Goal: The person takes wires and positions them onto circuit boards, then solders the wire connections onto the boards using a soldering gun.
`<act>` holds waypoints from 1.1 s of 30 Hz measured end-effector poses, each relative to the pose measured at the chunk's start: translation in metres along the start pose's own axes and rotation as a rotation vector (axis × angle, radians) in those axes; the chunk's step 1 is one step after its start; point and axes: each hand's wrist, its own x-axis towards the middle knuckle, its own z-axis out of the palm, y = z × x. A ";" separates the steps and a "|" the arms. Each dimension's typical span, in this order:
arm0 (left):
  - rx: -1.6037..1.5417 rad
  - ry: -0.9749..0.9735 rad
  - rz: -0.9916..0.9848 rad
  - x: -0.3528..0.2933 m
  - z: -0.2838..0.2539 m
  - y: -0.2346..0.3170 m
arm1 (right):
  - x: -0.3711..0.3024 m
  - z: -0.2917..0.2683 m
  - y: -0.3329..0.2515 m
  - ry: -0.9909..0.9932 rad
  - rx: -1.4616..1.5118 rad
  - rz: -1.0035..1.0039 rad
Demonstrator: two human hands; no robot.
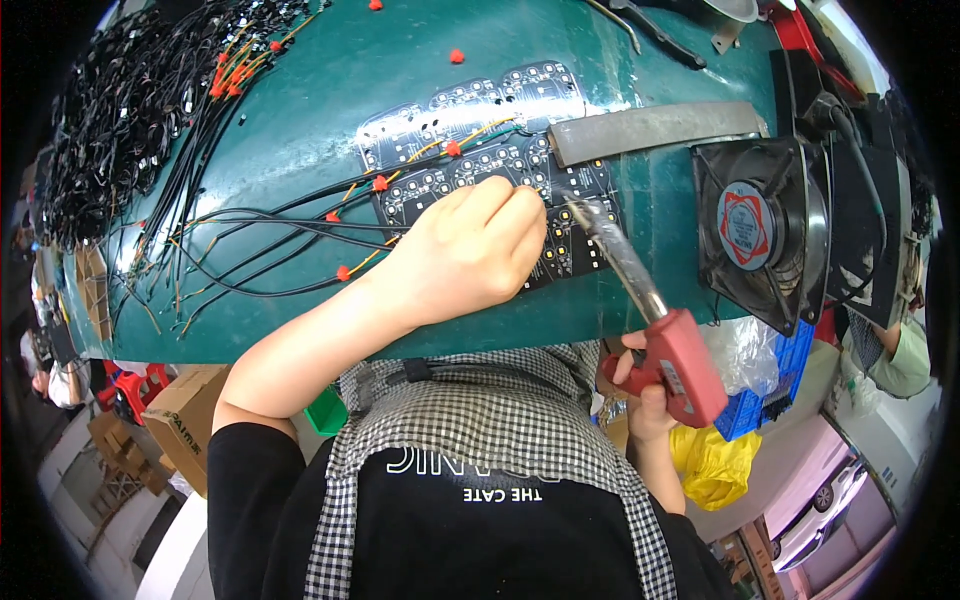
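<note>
My left hand (470, 245) is closed, fingertips pinched together over the dark circuit boards (430, 185); what they grip is hidden. Black cables (300, 228) run in from the left and pass behind this hand. In my right hand (645, 385) is a red-handled soldering gun (685, 365), its metal barrel slanting up and left so that the tip comes close to my left fingertips. Orange and green wire ends (490, 130) with red pieces (453, 149) lie across the boards. Another board panel (510, 90) sits just beyond.
A grey metal strip (655, 132) lies right of the boards, near a black fan (760, 225). Bundled black cables (120, 120) heap at the far left of the green table (330, 60). A black-handled tool (665, 40) rests at the back. Below the right edge is a blue crate (740, 412).
</note>
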 end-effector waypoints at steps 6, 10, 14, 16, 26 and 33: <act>-0.253 0.020 -0.146 0.010 -0.003 -0.001 | -0.008 -0.010 -0.009 0.008 -0.137 0.059; 0.113 -0.039 -0.559 0.008 -0.043 -0.078 | -0.005 -0.018 0.003 0.000 -0.161 -0.060; 0.502 0.010 -0.635 -0.020 -0.041 -0.173 | -0.002 -0.013 0.002 -0.051 -0.122 -0.057; 0.490 0.021 -0.598 -0.021 -0.037 -0.188 | -0.006 -0.012 0.004 -0.072 -0.108 -0.102; -0.222 0.491 -0.440 -0.015 -0.064 -0.133 | -0.032 -0.009 -0.004 -0.004 -0.007 0.005; -0.032 0.125 0.044 -0.086 -0.046 -0.004 | -0.043 0.002 -0.002 -0.109 -0.140 0.057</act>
